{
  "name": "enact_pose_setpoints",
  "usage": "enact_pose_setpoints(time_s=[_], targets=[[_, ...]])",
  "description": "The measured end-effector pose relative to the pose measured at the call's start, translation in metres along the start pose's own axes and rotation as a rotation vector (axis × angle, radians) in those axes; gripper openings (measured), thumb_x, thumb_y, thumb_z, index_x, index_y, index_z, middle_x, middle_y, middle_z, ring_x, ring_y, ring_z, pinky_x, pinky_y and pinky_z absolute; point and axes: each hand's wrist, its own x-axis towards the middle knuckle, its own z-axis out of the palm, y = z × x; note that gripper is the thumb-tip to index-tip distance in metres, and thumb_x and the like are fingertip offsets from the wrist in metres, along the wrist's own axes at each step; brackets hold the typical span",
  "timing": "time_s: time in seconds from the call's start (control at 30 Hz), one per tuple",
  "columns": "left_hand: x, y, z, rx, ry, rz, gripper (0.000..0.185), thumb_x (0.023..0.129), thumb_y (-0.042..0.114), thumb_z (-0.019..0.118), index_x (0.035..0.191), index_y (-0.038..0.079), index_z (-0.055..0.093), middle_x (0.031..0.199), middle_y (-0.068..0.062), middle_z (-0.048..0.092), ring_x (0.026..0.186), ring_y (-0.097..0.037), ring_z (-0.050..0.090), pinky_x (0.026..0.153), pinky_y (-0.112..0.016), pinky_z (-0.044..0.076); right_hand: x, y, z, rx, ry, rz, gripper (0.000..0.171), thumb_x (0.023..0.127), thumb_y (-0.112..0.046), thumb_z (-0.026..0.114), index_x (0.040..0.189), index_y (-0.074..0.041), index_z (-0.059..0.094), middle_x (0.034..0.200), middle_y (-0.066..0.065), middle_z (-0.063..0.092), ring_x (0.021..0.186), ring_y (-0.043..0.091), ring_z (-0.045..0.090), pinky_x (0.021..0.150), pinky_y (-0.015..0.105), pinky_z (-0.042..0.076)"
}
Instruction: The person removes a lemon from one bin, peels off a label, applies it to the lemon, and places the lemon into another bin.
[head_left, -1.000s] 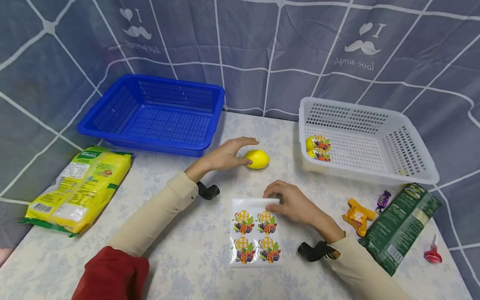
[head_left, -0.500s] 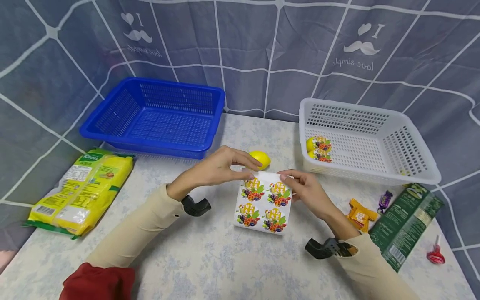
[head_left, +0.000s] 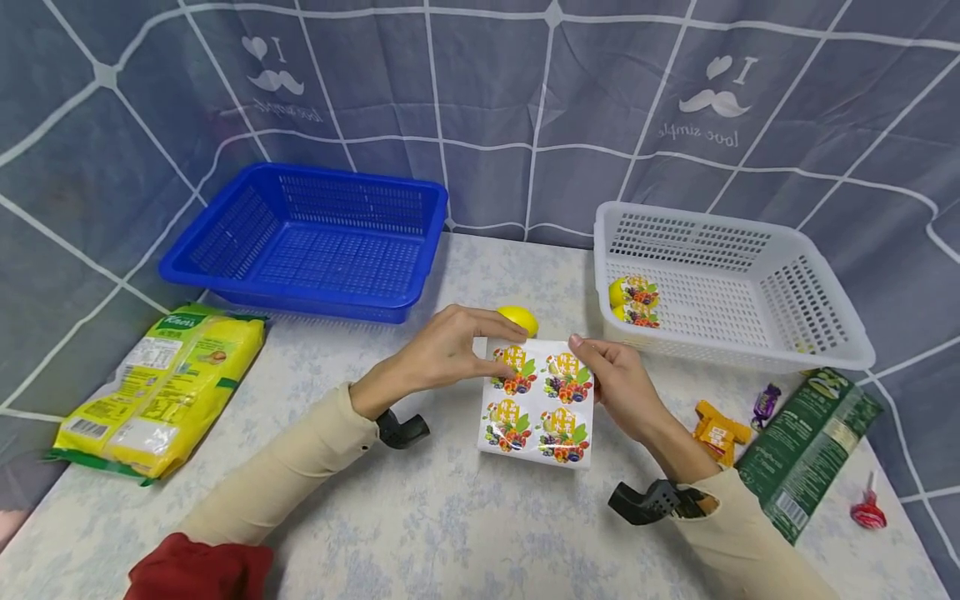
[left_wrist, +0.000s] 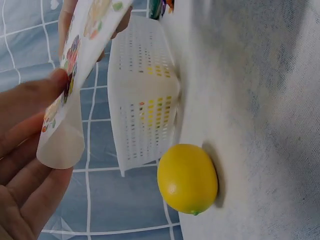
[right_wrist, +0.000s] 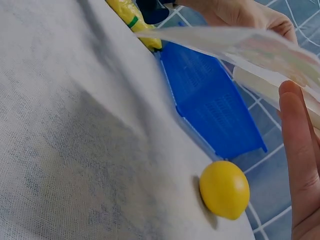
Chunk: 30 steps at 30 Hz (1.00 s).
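Observation:
A white sticker sheet (head_left: 536,406) with fruit stickers is held tilted up above the table, between both hands. My left hand (head_left: 507,355) pinches its upper left edge and my right hand (head_left: 589,360) holds its upper right edge. Just behind the sheet a yellow lemon (head_left: 519,318) lies on the table, untouched. The left wrist view shows the curled sheet (left_wrist: 75,65) against my fingers (left_wrist: 30,105), with the lemon (left_wrist: 187,178) below. In the right wrist view the sheet (right_wrist: 260,45) hangs over the lemon (right_wrist: 224,189).
A blue basket (head_left: 300,302) stands back left. Back right, a white basket (head_left: 738,360) holds a stickered lemon (head_left: 633,300). A yellow packet (head_left: 161,379) lies left. A green packet (head_left: 806,450), orange candy (head_left: 718,429), purple candy (head_left: 763,403) and red lollipop (head_left: 867,510) lie right.
My left hand left the lemon and took the sheet's upper left edge. Both hands raised the sheet off the table and tilted it up, shifting it slightly right.

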Motion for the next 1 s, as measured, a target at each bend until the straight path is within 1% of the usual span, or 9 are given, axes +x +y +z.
enact_pose_setpoints(time_s=[0.17, 0.37, 0.5, 0.63, 0.7, 0.8, 0.9, 1.0], targets=[[0.000, -0.001, 0.002, 0.006, 0.052, 0.065, 0.030, 0.081, 0.018, 0.083, 0.107, 0.005, 0.076, 0.110, -0.004, 0.073, 0.105, -0.017, 0.067, 0.092, -0.030, 0.052, 0.000, -0.001, 0.001, 0.041, 0.004, 0.005, 0.050, 0.104, -0.040, 0.046, 0.109, 0.007, 0.063, 0.087, 0.006, 0.074, 0.068, 0.012, 0.069, 0.055, 0.023, 0.054], [0.001, -0.003, 0.002, 0.045, 0.107, 0.179, 0.024, 0.080, 0.011, 0.082, 0.102, 0.003, 0.077, 0.105, -0.006, 0.074, 0.099, -0.019, 0.070, 0.087, -0.026, 0.054, 0.000, -0.001, 0.001, 0.060, 0.015, 0.011, 0.048, 0.104, -0.039, 0.047, 0.107, 0.006, 0.063, 0.084, 0.005, 0.073, 0.061, 0.008, 0.063, 0.048, 0.018, 0.045], [0.001, -0.005, 0.003, 0.086, 0.138, 0.261, 0.019, 0.081, 0.006, 0.080, 0.100, 0.003, 0.078, 0.106, -0.008, 0.074, 0.098, -0.020, 0.070, 0.085, -0.025, 0.054, 0.001, -0.001, 0.001, 0.066, 0.020, 0.018, 0.048, 0.104, -0.039, 0.047, 0.109, 0.006, 0.063, 0.084, 0.005, 0.073, 0.062, 0.009, 0.065, 0.048, 0.019, 0.047], [0.002, -0.007, 0.003, 0.112, 0.156, 0.301, 0.016, 0.081, 0.002, 0.079, 0.097, 0.004, 0.079, 0.110, -0.009, 0.073, 0.101, -0.021, 0.070, 0.085, -0.025, 0.055, 0.002, 0.001, 0.000, 0.073, 0.021, 0.023, 0.049, 0.104, -0.040, 0.047, 0.111, 0.007, 0.062, 0.085, 0.004, 0.073, 0.063, 0.009, 0.065, 0.048, 0.019, 0.047], [0.002, -0.007, 0.003, 0.088, 0.160, 0.296, 0.015, 0.082, 0.001, 0.078, 0.096, 0.005, 0.079, 0.112, -0.010, 0.072, 0.104, -0.023, 0.069, 0.086, -0.025, 0.054, 0.002, 0.002, 0.000, 0.060, 0.029, 0.025, 0.050, 0.104, -0.040, 0.048, 0.111, 0.007, 0.063, 0.085, 0.003, 0.073, 0.060, 0.008, 0.063, 0.048, 0.018, 0.046], [0.003, -0.005, 0.001, -0.012, 0.157, 0.263, 0.014, 0.082, -0.001, 0.077, 0.095, 0.003, 0.079, 0.109, -0.011, 0.073, 0.104, -0.023, 0.069, 0.088, -0.025, 0.053, 0.002, 0.004, -0.002, 0.030, 0.030, 0.028, 0.052, 0.104, -0.040, 0.048, 0.113, 0.008, 0.062, 0.085, 0.003, 0.073, 0.060, 0.008, 0.063, 0.048, 0.019, 0.047], [0.003, -0.003, -0.003, -0.147, 0.142, 0.188, 0.012, 0.083, -0.001, 0.076, 0.094, 0.001, 0.079, 0.099, -0.009, 0.075, 0.096, -0.019, 0.071, 0.083, -0.026, 0.055, 0.003, 0.008, -0.004, -0.004, 0.010, 0.053, 0.054, 0.104, -0.040, 0.048, 0.118, 0.010, 0.061, 0.088, 0.004, 0.073, 0.062, 0.010, 0.065, 0.050, 0.020, 0.049], [0.003, 0.000, -0.008, -0.236, 0.124, 0.086, 0.010, 0.085, 0.002, 0.076, 0.094, 0.002, 0.079, 0.091, -0.004, 0.076, 0.087, -0.012, 0.072, 0.075, -0.029, 0.058, 0.003, 0.015, -0.005, -0.016, -0.061, 0.107, 0.056, 0.104, -0.041, 0.048, 0.127, 0.010, 0.057, 0.093, 0.006, 0.073, 0.067, 0.012, 0.067, 0.054, 0.023, 0.052]])
